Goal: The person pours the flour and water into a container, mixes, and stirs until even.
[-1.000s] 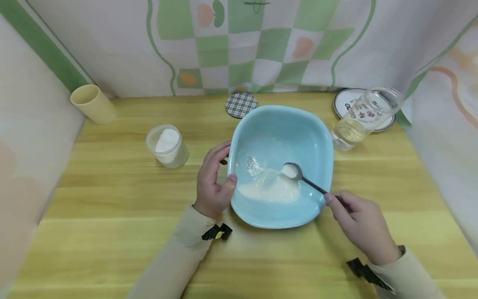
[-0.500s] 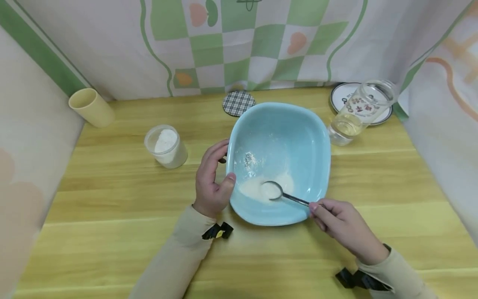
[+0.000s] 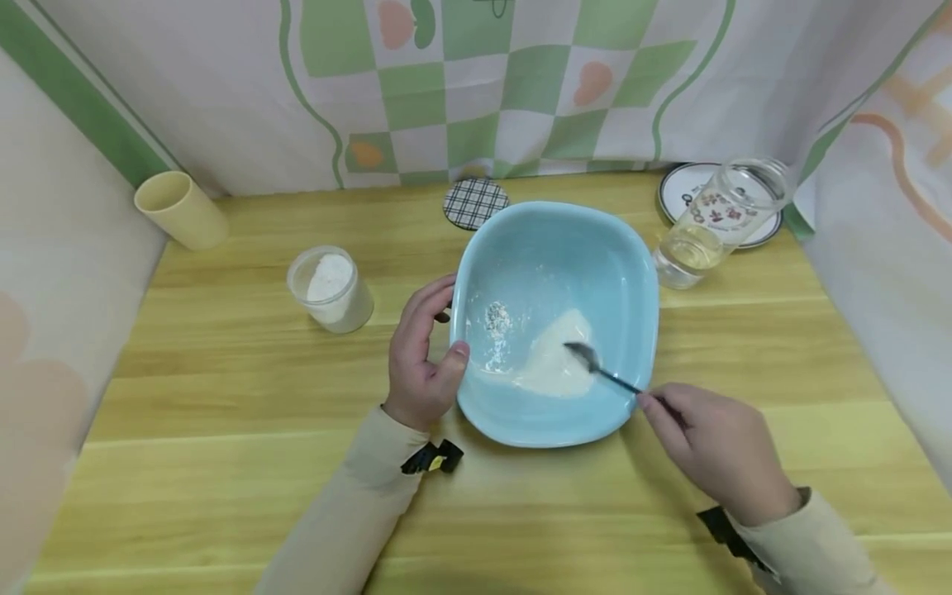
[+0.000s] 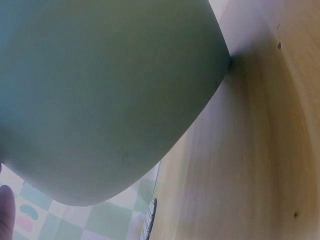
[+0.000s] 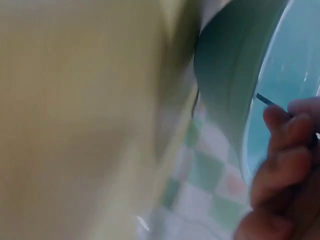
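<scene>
A light blue bowl [image 3: 602, 256] stands in front of me, with a milky white mixture [image 3: 554, 364] pooled toward its near right side. My left hand [image 3: 426, 355] grips the bowl's left side, thumb at the rim and fingers around the outer wall. In the left wrist view the bowl's outer wall [image 4: 110, 100] covers much of the frame. My right hand [image 3: 717, 446] pinches the handle of a dark metal spoon [image 3: 583, 355], whose head is over or in the mixture; which one I cannot tell. Several curled fingers [image 5: 282, 170] show in the right wrist view.
Left of the bowl is a clear jar of white powder [image 3: 342, 302], with a pale yellow cup [image 3: 189, 215] farther back. A checked coaster [image 3: 476, 204] lies behind the bowl. At right, a glass with clear yellowish liquid [image 3: 692, 256] stands before a white plate [image 3: 680, 186].
The spoon dips left into the mixture, then moves back right with the right hand. The mixture has shifted from the left toward the right of the bowl. My left hand keeps its grip.
</scene>
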The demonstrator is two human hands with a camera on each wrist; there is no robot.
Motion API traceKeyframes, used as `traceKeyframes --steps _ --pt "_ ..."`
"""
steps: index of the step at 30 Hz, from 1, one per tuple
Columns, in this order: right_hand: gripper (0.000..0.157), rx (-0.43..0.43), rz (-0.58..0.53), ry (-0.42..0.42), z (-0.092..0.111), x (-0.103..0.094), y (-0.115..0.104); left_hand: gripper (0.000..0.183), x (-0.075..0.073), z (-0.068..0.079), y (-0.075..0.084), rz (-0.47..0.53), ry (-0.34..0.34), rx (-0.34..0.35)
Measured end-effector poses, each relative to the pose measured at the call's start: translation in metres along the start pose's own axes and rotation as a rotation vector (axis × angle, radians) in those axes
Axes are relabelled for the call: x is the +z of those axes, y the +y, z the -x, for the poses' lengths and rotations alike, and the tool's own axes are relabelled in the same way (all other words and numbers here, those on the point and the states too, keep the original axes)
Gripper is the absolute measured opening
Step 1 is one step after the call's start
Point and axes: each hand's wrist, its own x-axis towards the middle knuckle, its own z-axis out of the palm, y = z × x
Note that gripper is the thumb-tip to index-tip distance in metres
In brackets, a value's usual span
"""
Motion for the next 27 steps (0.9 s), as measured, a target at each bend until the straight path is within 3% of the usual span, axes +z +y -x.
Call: traceKeyframes --steps 4,7,9,12,15,17,19,22,24,27 --pt "0.019 0.245 -0.412 -0.229 0.007 0.007 -0.009 0.054 0.000 0.000 0.000 0.000 -0.001 0.002" --pt "0.021 0.323 -0.552 -0.214 0.006 0.009 -0.011 0.054 0.000 -0.001 0.000 0.001 0.003 0.002" --pt "0.017 0.263 -0.480 -0.105 0.004 0.009 -0.009 0.054 -0.001 -0.001 -0.001 -0.001 0.005 0.000" --pt "0.009 0.117 -0.187 0.066 0.001 0.009 -0.004 0.054 -0.001 -0.001 -0.001 -0.001 0.009 0.000" --pt "0.005 0.015 0.027 0.098 0.002 0.010 -0.004 0.054 -0.001 0.000 -0.001 0.002 0.011 0.003" --pt "0.009 0.009 -0.013 0.027 0.004 0.011 -0.007 0.054 0.000 0.000 -0.001 0.005 0.013 0.006" --pt "0.015 0.042 -0.140 -0.037 0.005 0.012 -0.011 0.054 0.000 0.000 -0.002 0.010 0.015 0.009" --pt "0.018 0.082 -0.268 -0.022 0.005 0.012 -0.013 0.054 0.000 0.000 -0.002 0.009 0.013 0.009" --pt "0.012 0.061 -0.225 0.048 0.003 0.011 -0.009 0.054 0.001 0.000 -0.002 0.013 0.015 0.005" --pt "0.005 0.025 -0.050 0.125 0.001 0.008 -0.003 0.054 0.001 0.001 -0.002 0.015 0.012 -0.002"
